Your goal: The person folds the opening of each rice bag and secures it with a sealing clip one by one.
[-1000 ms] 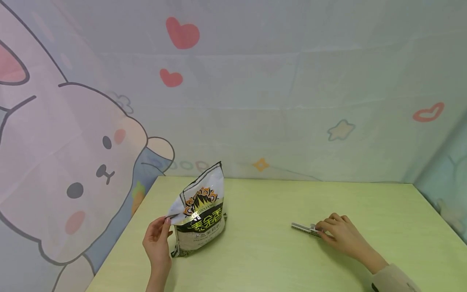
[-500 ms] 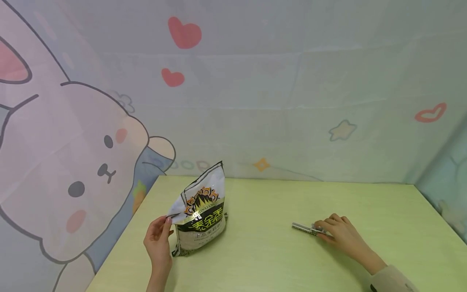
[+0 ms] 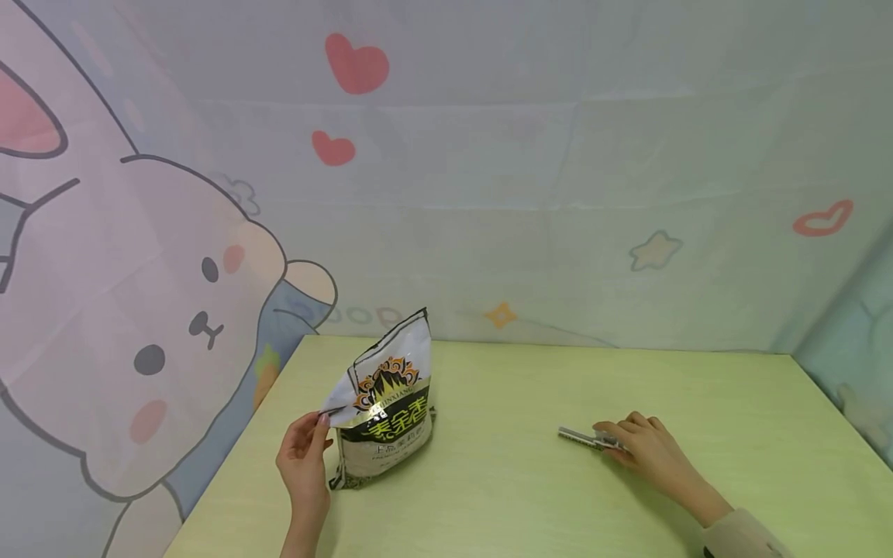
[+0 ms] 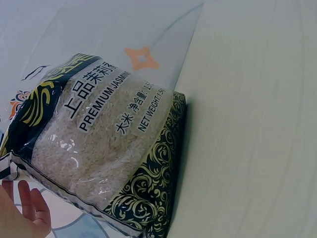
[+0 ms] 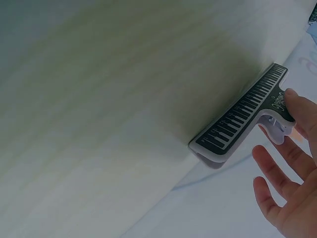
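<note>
A plastic bag of jasmine rice (image 3: 391, 430) stands upright on the table's left half, its white top leaning up to the right. My left hand (image 3: 302, 463) pinches the bag's upper left edge between thumb and fingers. The left wrist view shows grains through the bag's clear front (image 4: 94, 153). Off to the right, my right hand (image 3: 650, 459) holds a bag clip (image 5: 242, 114) with a dark piano-key pattern by its handle, thumb on one side and fingers on the other. The clip's long jaws look closed and lie at or just above the tabletop; I cannot tell which.
The pale yellow-green table (image 3: 502, 496) spans the space between both hands. A cloth backdrop (image 3: 488, 194) with a cartoon rabbit, hearts and stars hangs behind it, continuing along the left and right sides.
The right hand's fingers have shifted slightly on the clip's handle. The left hand keeps its pinch on the rice bag, and the whole head view has drifted a little.
</note>
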Demonstrator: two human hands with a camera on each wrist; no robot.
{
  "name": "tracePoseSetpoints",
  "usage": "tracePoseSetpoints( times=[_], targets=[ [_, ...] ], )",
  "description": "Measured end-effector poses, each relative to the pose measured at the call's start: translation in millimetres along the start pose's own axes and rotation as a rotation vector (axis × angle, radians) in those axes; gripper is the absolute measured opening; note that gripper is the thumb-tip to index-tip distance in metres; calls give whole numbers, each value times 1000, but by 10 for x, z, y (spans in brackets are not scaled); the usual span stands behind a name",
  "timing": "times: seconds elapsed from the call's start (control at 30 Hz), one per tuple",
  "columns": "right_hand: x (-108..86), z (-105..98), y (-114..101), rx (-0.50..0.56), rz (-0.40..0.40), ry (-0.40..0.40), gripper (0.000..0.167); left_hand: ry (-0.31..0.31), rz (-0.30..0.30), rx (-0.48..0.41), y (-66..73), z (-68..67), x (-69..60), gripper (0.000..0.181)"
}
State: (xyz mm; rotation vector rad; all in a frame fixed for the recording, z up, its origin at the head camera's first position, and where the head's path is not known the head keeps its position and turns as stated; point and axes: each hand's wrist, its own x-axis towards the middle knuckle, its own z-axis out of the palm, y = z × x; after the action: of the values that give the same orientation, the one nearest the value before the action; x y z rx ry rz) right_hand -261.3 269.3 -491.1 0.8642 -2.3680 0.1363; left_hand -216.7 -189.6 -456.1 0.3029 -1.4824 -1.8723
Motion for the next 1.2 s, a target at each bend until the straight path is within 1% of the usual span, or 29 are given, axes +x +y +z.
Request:
tracePoseSetpoints(
  times=[0.23, 0.43, 0.53, 0.7, 0.93, 1.1, 1.2],
  targets=[
    [7, -13, -14, -8, 21, -24, 40, -2, 2, 6, 18, 1, -8, 12],
    [24, -33, -10, -2, 20, -39, 39, -4, 2, -3, 16, -1, -5, 11],
    [35, -61, -14, 6, 42, -84, 40, -5, 5, -5, 13, 0, 0, 11],
    [55, -104, -33, 10, 104, -170, 38, -7, 0, -1, 1, -3, 2, 11],
    [78, -113, -59, 20, 143, -179, 34, -13, -4, 9, -7, -9, -7, 12],
    [109, -135, -70, 49, 173, -204, 31, -12, -5, 11, -17, -11, 1, 14],
    [157, -162, -76, 58, 175, -196, 32, -14, -3, 5, -17, -7, 9, 13]
  ],
)
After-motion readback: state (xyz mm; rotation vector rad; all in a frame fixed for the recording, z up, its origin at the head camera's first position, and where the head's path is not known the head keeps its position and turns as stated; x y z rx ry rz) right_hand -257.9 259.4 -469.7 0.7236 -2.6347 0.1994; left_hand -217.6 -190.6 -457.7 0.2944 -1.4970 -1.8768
